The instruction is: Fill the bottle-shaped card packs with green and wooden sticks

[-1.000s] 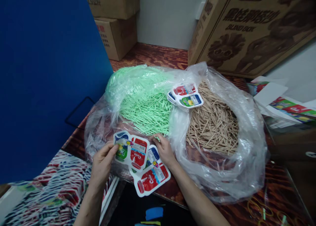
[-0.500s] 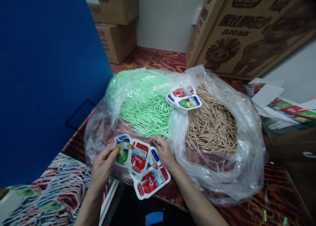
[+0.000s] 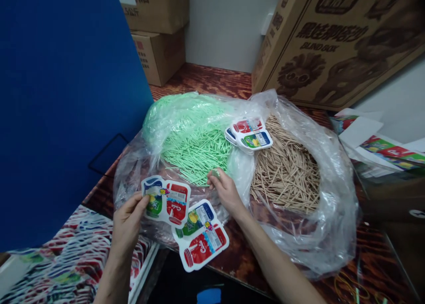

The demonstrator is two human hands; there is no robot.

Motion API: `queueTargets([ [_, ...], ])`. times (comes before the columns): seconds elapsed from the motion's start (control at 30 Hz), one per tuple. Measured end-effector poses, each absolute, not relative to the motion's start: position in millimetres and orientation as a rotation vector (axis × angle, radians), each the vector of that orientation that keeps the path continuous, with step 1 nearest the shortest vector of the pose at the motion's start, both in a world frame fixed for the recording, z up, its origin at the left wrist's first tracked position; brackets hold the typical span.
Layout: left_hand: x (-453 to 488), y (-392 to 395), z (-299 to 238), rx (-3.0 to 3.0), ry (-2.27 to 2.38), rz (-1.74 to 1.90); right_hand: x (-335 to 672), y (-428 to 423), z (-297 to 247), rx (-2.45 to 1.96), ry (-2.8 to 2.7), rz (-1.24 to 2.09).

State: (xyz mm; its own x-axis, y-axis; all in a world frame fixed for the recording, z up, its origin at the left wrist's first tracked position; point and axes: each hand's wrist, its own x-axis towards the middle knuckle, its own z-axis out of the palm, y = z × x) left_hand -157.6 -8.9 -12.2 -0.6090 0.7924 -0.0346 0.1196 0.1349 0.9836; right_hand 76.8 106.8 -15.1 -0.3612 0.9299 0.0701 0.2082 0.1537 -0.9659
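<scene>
My left hand (image 3: 128, 220) pinches the left edge of a flat double-bottle-shaped packet (image 3: 177, 202), printed with a lemon drink and a red cola bottle. Below and right of it, a similar packet (image 3: 202, 242) lies at the table edge, partly overlapped by the held one. My right hand (image 3: 226, 189) is closed at the near edge of a heap of thin green sticks (image 3: 195, 155); a bit of green shows between its fingers, like stick ends. A small stack of the same packets (image 3: 252, 133) rests on the plastic between the two heaps.
Brown sticks (image 3: 288, 171) fill an opened clear plastic bag (image 3: 335, 224) on the right. A blue panel (image 3: 66, 95) stands at left, above many stacked packets (image 3: 83, 251). Cardboard boxes (image 3: 162, 51) and a large printed box (image 3: 318, 47) stand behind. Rubber bands (image 3: 352, 286) lie front right.
My left hand has moved left with its packet, uncovering more of the lower one. My right hand has moved up and slightly right, away from the packets towards the green sticks.
</scene>
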Motion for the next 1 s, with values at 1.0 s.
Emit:
queueTargets([
  [1.0,-65.4,7.1,5.8,1.198,1.315,1.166,102.2,118.2,61.1,-0.742,-0.766,2.055],
])
